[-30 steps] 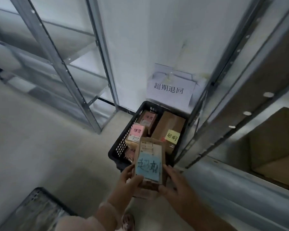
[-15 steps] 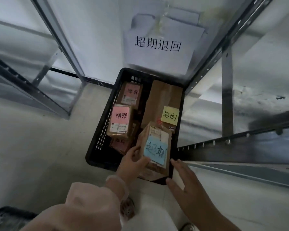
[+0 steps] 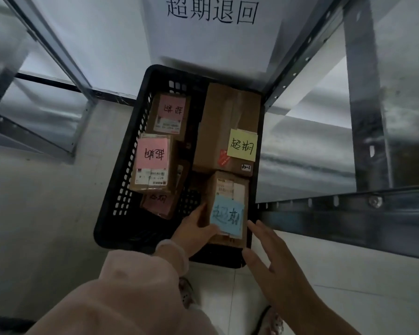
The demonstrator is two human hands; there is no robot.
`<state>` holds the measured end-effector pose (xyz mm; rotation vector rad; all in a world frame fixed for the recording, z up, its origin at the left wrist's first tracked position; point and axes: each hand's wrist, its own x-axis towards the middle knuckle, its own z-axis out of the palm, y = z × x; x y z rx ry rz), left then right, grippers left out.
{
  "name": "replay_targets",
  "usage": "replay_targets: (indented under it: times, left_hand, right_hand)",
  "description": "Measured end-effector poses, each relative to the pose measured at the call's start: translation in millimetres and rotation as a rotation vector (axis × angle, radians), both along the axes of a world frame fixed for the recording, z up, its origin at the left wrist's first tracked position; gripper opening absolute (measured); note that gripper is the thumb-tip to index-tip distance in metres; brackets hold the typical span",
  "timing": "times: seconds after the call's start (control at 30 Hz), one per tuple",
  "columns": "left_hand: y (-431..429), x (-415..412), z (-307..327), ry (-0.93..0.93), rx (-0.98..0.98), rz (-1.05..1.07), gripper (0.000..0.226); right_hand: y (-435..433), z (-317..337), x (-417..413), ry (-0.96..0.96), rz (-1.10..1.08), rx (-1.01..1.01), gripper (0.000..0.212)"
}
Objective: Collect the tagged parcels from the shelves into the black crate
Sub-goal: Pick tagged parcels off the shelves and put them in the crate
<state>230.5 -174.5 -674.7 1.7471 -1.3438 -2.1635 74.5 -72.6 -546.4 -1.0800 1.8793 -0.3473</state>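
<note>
Left hand: the left hand (image 3: 194,234) grips the small brown cardboard parcel with a blue paper tag (image 3: 230,187) at its near left edge, thumb lying on top beside the tag.
Right hand: the right hand (image 3: 273,264) holds nothing, its fingers straight and spread, just beside the parcel's right side. Whether it touches the rim cannot be told.
Parcel in hand: it sits inside the near right corner of the black perforated plastic crate (image 3: 121,180). Whether it rests on the bottom yet cannot be told.
Already in the crate: a long brown carton with a yellow tag (image 3: 228,112) just beyond it, two small pink-tagged boxes (image 3: 151,163) along the left wall, and a third pink-tagged box (image 3: 159,201) partly under the nearer one.
Surroundings: the crate stands on the pale tiled floor (image 3: 46,213) against a wall with a white paper sign (image 3: 213,44), between grey metal shelf frames (image 3: 363,117).
Progress: judged well along, with five tagged parcels in the crate counting this one, which is not yet released. The shelves in view show no parcels; whether others remain elsewhere cannot be told.
</note>
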Motion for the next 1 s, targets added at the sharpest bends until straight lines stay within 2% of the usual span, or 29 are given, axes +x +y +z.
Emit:
replay_targets:
  times: [0.17,0.33,0.43,0.6,0.8,1.0]
  left_hand:
    - [3,-7,0,0.021,-0.067,-0.125,0.08]
    - [18,-4,35,-0.02,-0.161,-0.162,0.069]
    - [37,1,61,-0.12,-0.338,-0.219,0.071]
    - [72,0,119,-0.356,-0.741,-0.267,0.073]
    - [126,-34,218,-0.425,-1.11,-0.243,0.069]
    - [190,-95,300,-0.447,-1.252,-0.229,0.069]
  right_hand:
    - [7,-2,-4,0.023,0.057,-0.008,0.053]
    - [14,9,-12,0.088,0.142,-0.029,0.057]
    - [21,24,-14,0.127,0.197,-0.058,0.062]
    - [43,61,-25,0.226,0.295,-0.148,0.065]
    - [93,126,-65,0.348,0.388,-0.315,0.069]
    - [155,184,-127,0.387,0.37,-0.436,0.069]
